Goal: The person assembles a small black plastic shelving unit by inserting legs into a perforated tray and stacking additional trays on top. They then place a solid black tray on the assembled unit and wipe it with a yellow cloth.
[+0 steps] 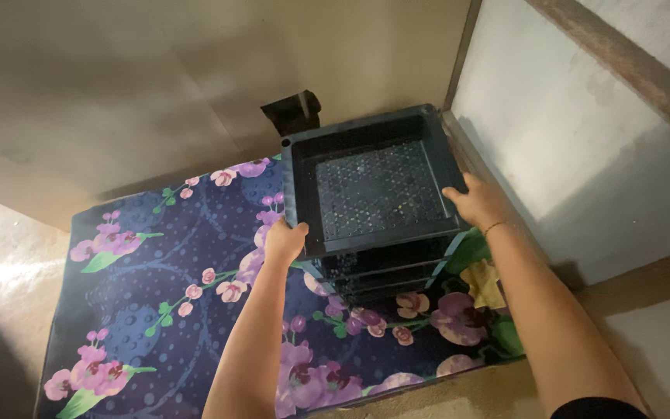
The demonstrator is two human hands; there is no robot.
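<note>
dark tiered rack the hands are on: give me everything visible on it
The rack is a dark blue-grey, plastic-looking shelf unit, square, with a raised rim and a perforated grid floor on the top tray. Lower tiers show beneath, joined by corner posts. It stands about upright on a floral mat, in the corner by the walls. The left hand grips its near-left corner; the right hand holds its right edge.

Bare forearms, thin bracelet at the right wrist, dark sleeve edge above it

Dim, warm indoor light; brightest on the wall at 2 o'clock, deep shadow at 8 o'clock, slight softness throughout.
</note>
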